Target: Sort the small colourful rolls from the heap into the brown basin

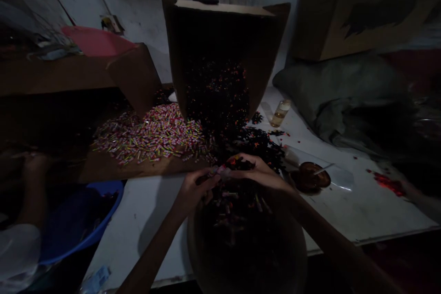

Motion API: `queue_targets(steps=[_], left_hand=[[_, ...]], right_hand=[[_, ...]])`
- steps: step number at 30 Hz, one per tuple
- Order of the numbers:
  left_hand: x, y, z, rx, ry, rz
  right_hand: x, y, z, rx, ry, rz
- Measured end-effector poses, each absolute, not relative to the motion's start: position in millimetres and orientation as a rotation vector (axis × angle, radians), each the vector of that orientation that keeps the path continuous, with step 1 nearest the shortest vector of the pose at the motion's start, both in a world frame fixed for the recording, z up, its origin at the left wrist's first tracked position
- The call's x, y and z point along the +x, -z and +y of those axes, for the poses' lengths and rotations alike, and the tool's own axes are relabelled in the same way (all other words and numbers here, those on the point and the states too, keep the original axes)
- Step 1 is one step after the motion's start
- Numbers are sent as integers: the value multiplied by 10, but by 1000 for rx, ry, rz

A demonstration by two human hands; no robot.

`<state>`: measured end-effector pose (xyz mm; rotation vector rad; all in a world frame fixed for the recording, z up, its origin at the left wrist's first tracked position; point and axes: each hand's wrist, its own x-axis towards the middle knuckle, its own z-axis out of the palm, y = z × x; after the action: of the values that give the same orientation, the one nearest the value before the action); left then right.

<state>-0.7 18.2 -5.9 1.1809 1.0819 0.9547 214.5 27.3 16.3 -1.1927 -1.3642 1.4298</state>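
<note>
My left hand [198, 188] and my right hand [257, 171] meet above a dark round tub [195, 239]. The left fingers are pinched on a small pink-and-white printed piece [214, 172]. My right thumb and fingertips come up against it, and several small dark pieces with orange ends [241, 163] sit in the curl of that hand. Inside the tub, a few pale printed pieces [229, 204] lie in the shadow. Behind my hands, a heap of dark pieces [260, 144] spills from a tipped cardboard box [174, 55].
On cardboard at left lies a pile of pink-white-yellow pieces [155, 133]. A glass jar [280, 113] and a brown bowl with a stick [312, 177] stand at right. Red pieces [387, 183] lie near another person's hand [413, 193]. At left are a blue basin [99, 234] and a co-worker's arm [32, 193].
</note>
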Motion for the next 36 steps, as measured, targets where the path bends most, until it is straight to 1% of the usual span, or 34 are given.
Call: queue_targets(steps=[4,10,16,21,30,36], left_hand=[[-102,-48,192,1384,-986,1164],[-181,-235,135,1767,-916,1200],[-240,-259,132,1985,-826,1209],[-230,-294,146,2129,-721,1248],[-212,-202,152,2225,-780,1243],[-220,-193,135,2275,-778,1236]], right_hand=[[2152,-291,253,-1215,-1207,-1675],[2120,-439,175,-1495,-639,-2022],[2086,-406,119,-1527,-210,-2229],[2077,-371,114,-1502,-101,-2242],[2038,-400,130,-1520,6,-2300],[2041,-362,137,-1547,-36,-2302]])
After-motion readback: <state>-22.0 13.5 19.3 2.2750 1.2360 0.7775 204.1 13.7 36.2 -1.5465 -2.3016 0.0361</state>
